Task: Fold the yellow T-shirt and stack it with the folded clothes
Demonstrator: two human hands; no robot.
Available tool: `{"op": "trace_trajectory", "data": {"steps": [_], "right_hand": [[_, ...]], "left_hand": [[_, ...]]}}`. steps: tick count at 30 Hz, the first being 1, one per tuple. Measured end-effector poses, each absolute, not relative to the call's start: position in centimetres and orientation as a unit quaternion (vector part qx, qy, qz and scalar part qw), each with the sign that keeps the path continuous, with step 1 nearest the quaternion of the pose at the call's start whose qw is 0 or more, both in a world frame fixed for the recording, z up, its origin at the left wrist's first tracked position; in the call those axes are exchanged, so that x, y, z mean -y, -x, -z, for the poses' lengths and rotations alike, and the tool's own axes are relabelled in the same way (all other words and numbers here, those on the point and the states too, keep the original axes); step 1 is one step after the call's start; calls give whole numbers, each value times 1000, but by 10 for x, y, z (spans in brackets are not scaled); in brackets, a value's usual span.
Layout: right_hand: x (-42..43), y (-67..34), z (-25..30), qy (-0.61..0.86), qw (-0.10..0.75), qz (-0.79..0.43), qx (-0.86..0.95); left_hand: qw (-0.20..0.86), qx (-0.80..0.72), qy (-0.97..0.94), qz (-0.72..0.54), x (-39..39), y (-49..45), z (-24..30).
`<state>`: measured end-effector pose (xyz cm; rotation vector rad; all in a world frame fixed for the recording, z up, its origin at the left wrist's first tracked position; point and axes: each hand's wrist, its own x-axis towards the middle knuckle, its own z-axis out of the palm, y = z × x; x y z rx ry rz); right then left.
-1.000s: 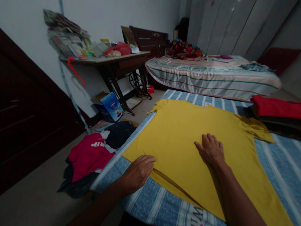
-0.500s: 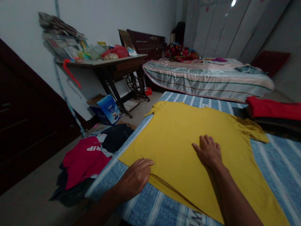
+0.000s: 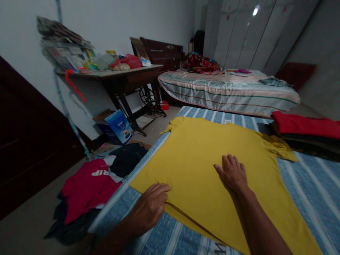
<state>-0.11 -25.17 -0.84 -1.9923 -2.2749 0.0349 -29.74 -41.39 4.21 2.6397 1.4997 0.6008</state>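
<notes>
A yellow T-shirt lies spread out over a blue-and-white striped cloth, its sleeves at the far side and its hem towards me. At the hem's left part, my left hand is closed, pinching the fabric edge between thumb and fingers. To the right of that grip the hem gapes slightly, showing the shirt's two layers. My right hand rests palm down on the middle of the shirt, fingers stretched out, holding nothing.
Folded clothes with a red one on top are stacked at the right. On the floor to the left lies a pile with a pink garment, near a blue box. Behind stand a sewing-machine table and a bed.
The view has shifted slightly, so everything sits a little further left and lower. Both hands keep their places on the T-shirt.
</notes>
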Motion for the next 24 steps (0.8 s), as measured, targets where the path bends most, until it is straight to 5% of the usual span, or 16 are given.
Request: {"op": "trace_trajectory", "data": {"steps": [24], "right_hand": [[250, 3, 8, 659, 56, -23, 750]], "left_hand": [[1, -498, -837, -228, 415, 303, -26]]}}
